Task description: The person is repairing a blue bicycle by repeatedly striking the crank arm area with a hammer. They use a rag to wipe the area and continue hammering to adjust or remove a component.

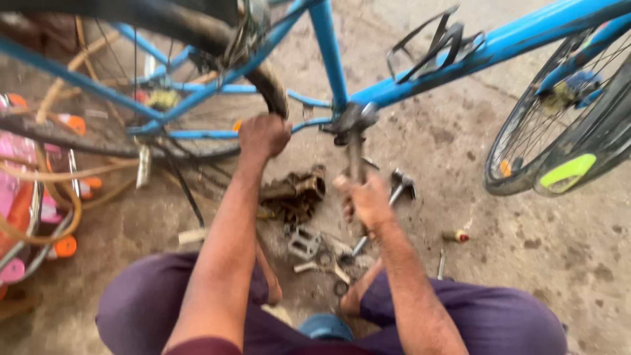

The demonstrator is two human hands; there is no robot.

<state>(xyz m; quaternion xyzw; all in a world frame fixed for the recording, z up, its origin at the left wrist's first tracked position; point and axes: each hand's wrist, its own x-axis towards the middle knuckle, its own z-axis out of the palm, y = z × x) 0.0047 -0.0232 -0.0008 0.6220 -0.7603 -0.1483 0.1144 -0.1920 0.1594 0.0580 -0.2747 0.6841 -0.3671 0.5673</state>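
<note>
The left hand [264, 135] was closed in a fist around the worn black rubber tyre [266, 82] of the rear wheel, and the tyre was gripped just beside the blue metal bicycle frame [328, 52]. The right hand [366, 200] was wrapped tightly around the grey metal crank arm [355, 154], which hung down from the bottom bracket [351, 119] of the frame. The fingers were curled around the lower end of the arm, so the end itself was hidden.

Between the two forearms, on the stained concrete floor [526, 243], a rusty brown metal part [296, 190] was seen. Nearer to the knees, a silver metal pedal cage [303, 243] and some small rings and bolts were lying together. A grey hammer-like tool [399, 184] was placed just to the right of the right hand. A small tube with a red cap [455, 235] lay further right on the floor.

A black wire bottle cage [434, 46] was fixed to the down tube. At the right edge of the floor, a second spoked wheel with a yellow-green reflector [566, 172] was standing. At the left edge, a pink child's bicycle [20, 190] was partly visible.
</note>
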